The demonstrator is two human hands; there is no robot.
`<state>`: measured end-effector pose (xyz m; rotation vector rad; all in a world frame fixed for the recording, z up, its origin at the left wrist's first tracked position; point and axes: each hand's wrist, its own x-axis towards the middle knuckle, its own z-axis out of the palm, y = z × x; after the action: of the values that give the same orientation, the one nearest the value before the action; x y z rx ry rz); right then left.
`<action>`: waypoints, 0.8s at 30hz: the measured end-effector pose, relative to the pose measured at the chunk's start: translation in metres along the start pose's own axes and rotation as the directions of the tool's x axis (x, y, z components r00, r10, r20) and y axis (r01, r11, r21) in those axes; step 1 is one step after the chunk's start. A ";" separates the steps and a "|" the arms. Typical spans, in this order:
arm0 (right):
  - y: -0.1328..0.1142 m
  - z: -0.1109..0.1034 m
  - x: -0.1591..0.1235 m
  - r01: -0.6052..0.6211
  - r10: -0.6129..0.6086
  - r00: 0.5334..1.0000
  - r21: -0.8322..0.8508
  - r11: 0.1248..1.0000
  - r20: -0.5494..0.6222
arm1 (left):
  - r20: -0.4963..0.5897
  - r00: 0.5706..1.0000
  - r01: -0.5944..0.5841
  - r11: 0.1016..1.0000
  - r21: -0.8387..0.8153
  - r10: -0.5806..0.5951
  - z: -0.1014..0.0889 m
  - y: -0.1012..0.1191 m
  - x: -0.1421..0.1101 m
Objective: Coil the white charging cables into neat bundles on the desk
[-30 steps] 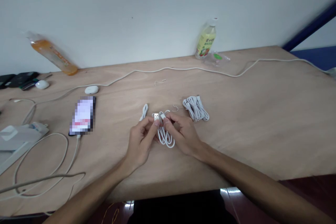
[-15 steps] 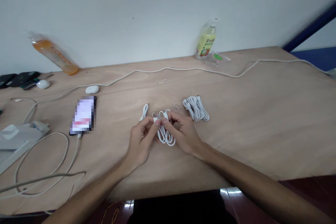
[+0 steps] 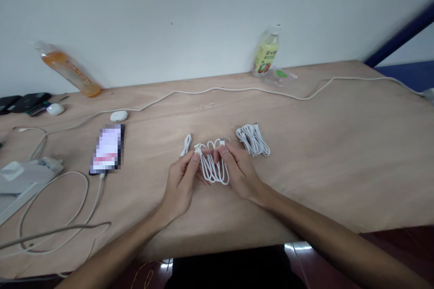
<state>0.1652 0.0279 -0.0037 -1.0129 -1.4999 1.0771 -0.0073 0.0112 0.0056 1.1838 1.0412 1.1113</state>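
Observation:
A looped white USB cable (image 3: 213,172) hangs between my two hands, just above the wooden table. My left hand (image 3: 183,178) pinches it near a USB plug that points up past the thumb. On the other side, my right hand (image 3: 239,169) grips the cable by another plug end between thumb and fingers. Behind my left hand lies a small white cable bundle (image 3: 186,143), partly hidden by the fingers. To the right of my right hand rests a bigger bundle of coiled white cables (image 3: 253,140). A thin twist tie (image 3: 227,138) shows just beyond my right fingertips.
A phone (image 3: 107,148) on a charging cable, a white earbud case (image 3: 119,116) and a white bag (image 3: 27,176) lie at left. A long cord (image 3: 217,89) crosses the table's back. An orange bottle (image 3: 73,72) and a yellow bottle (image 3: 266,54) stand by the wall.
My hands have drawn slightly apart, and the cable's loops have spread wider between them. The plug ends have moved away from each other.

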 end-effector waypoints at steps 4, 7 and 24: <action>-0.001 0.000 0.001 -0.020 0.019 1.000 0.080 0.997 0.012 | 0.020 0.999 0.036 0.996 -0.082 -0.034 0.000 0.000 0.004; -0.002 0.000 0.003 -0.046 0.041 0.998 0.130 0.990 0.042 | 0.035 0.997 0.069 0.985 -0.157 -0.064 -0.002 -0.001 0.008; -0.001 -0.004 0.005 -0.106 0.076 0.981 0.160 0.981 0.179 | 0.129 0.980 0.180 0.956 -0.233 -0.153 -0.002 -0.003 0.008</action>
<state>0.1680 0.0332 -0.0005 -0.8952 -1.4806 1.3632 -0.0080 0.0198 0.0019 0.9323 0.8751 0.9985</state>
